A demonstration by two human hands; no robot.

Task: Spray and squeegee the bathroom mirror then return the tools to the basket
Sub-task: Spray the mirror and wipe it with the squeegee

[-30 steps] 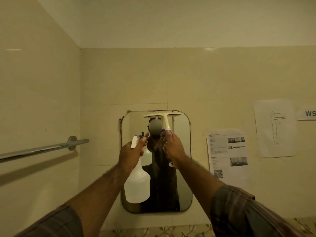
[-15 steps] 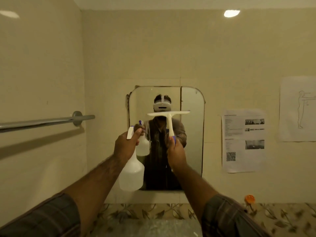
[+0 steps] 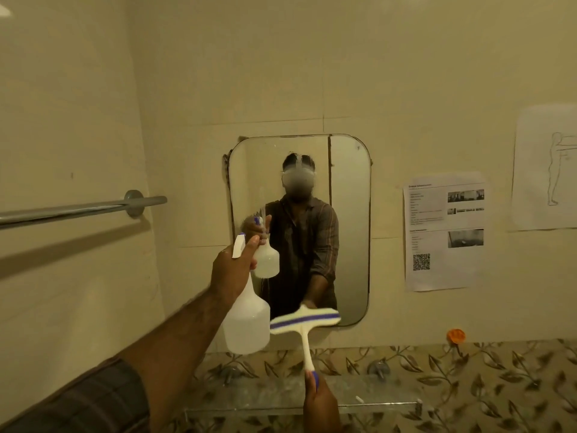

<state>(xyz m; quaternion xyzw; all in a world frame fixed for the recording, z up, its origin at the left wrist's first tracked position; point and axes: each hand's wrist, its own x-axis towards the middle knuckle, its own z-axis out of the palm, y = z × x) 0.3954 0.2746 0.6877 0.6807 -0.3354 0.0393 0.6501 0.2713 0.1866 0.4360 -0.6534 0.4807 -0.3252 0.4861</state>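
Observation:
A rounded rectangular mirror [image 3: 349,232] hangs on the tiled wall, with wet streaks on its left half. My left hand [image 3: 232,270] grips the neck of a white spray bottle [image 3: 246,323], nozzle pointed at the glass. My right hand [image 3: 320,404] holds the blue-tipped handle of a white squeegee [image 3: 304,320]. Its blade, with a blue strip, sits at the mirror's bottom edge, tilted slightly. No basket is in view.
A chrome towel bar [image 3: 81,210] juts from the left wall. A glass shelf [image 3: 359,398] runs below the mirror over leaf-patterned tiles. Printed sheets [image 3: 445,232] are stuck to the wall at right, and an orange hook [image 3: 456,335] sits below them.
My right hand drew the squeegee from the mirror's top down to its bottom edge. The view tilted down and the shelf came into sight. My left hand kept the bottle raised.

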